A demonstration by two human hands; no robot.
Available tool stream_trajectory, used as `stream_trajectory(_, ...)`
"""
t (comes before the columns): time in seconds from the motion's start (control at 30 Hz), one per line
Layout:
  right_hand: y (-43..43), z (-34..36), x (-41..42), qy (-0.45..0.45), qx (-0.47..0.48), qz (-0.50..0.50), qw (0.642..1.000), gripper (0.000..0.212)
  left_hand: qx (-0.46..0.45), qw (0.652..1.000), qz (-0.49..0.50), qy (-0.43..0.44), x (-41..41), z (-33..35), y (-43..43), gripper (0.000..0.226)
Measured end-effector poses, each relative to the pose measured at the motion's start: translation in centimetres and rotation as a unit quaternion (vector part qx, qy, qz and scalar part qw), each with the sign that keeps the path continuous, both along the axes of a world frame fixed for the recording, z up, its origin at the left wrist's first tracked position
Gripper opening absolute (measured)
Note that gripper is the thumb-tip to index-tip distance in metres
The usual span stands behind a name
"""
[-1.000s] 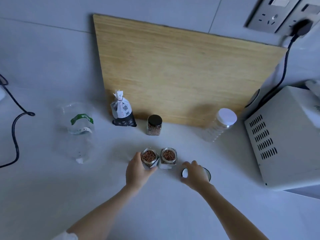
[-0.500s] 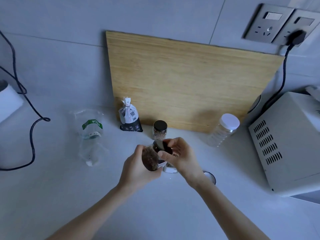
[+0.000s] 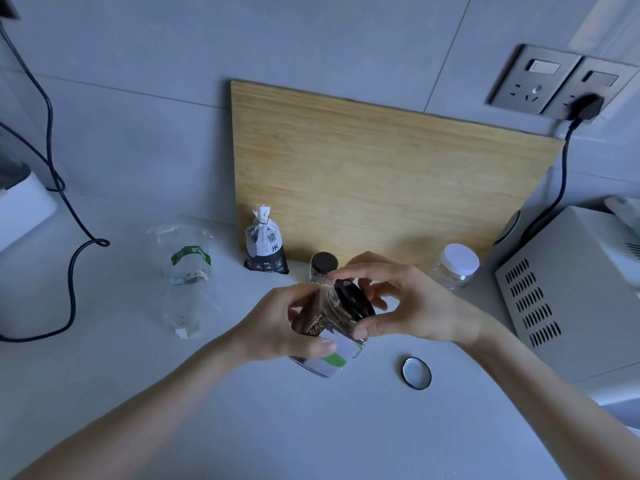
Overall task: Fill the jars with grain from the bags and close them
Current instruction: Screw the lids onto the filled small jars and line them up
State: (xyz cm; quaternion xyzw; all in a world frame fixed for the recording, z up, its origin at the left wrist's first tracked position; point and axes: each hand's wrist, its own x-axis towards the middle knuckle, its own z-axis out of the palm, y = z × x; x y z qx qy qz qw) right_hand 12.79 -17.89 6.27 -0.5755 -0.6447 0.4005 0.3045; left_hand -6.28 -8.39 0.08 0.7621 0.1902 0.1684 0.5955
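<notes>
My left hand (image 3: 273,327) grips a small glass jar of brown grain (image 3: 317,318), lifted off the counter and tilted toward the right. My right hand (image 3: 415,306) holds a black lid (image 3: 355,299) against the jar's mouth. Just below the hands, part of a second jar with a white and green label (image 3: 334,353) shows on the counter. A loose lid (image 3: 416,372) lies upside down to the right. Behind the hands stands a closed jar with a black cap (image 3: 323,264). A tied black-rice bag (image 3: 265,247) and an empty clear bag (image 3: 187,271) are at the left.
A wooden board (image 3: 381,174) leans on the tiled wall. A clear plastic jar with a white lid (image 3: 457,266) stands beside a white vented appliance (image 3: 571,292) at the right. A black cable (image 3: 71,271) loops over the counter at the left, near a white device (image 3: 20,209).
My left hand lifted one grain jar off the counter and tilted it. My right hand picked up a black lid and brought it onto the jar's mouth. One lid stayed on the counter.
</notes>
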Motion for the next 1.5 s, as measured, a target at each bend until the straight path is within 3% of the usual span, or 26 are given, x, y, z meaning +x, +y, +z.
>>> stream_trajectory(0.23, -0.5, 1.9, -0.1, -0.013, 0.004, 0.05, 0.999, 0.058, -0.06, 0.993, -0.094, -0.031, 0.3, 1.2, 0.2, 0.034)
stream_trajectory(0.5, -0.7, 3.2, -0.7, -0.035, 0.0, 0.078, 0.996, 0.053, -0.088, 0.987, -0.128, -0.032, 0.5, 1.1, -0.2, 0.059)
stream_trajectory(0.63, -1.2, 2.7, -0.7, -0.083, 0.047, 0.032, 0.995, 0.054, -0.131, 0.984, -0.109, -0.043, 0.2, 1.6, -0.1, 0.056)
stream_trajectory(0.73, -1.6, 2.0, -1.5, -0.147, 0.116, -0.023, 0.982, 0.059, -0.043, 0.998, -0.031, -0.038, 0.3, 2.1, 0.0, 0.045)
stream_trajectory(0.83, -1.3, 1.7, -2.0, -0.194, 0.127, -0.033, 0.972, 0.066, 0.025, 0.999, 0.01, -0.033, 0.4, 2.5, -0.4, 0.037)
stream_trajectory(0.93, -1.1, 1.5, -2.1, -0.209, 0.185, 0.031, 0.96, 0.055, 0.008, 0.999, -0.029, -0.042, 0.1, 2.5, -0.5, 0.04)
stream_trajectory(1.0, -1.1, 1.5, -2.2, -0.216, 0.223, 0.07, 0.948, 0.051, -0.061, 0.993, -0.075, -0.071, -0.1, 2.5, -0.8, 0.048)
stream_trajectory(1.1, -0.9, 1.9, -2.1, -0.179, 0.218, 0.099, 0.954, 0.053, -0.106, 0.985, -0.105, -0.087, 0.0, 2.6, -1.0, 0.047)
stream_trajectory(1.2, -0.8, 2.0, -1.9, -0.198, 0.193, 0.082, 0.957, 0.055, -0.097, 0.99, -0.064, -0.076, 0.3, 2.3, -1.0, 0.035)
stream_trajectory(1.37, -1.2, 1.0, -2.5, -0.266, 0.181, 0.06, 0.945, 0.03, -0.043, 0.998, -0.033, -0.037, 0.5, 1.0, -1.2, 0.066)
stream_trajectory(1.5, -0.9, 0.4, -2.0, -0.287, 0.163, 0.038, 0.943, 0.022, -0.012, 1.0, -0.015, -0.004, 1.1, 1.0, -0.8, 0.054)
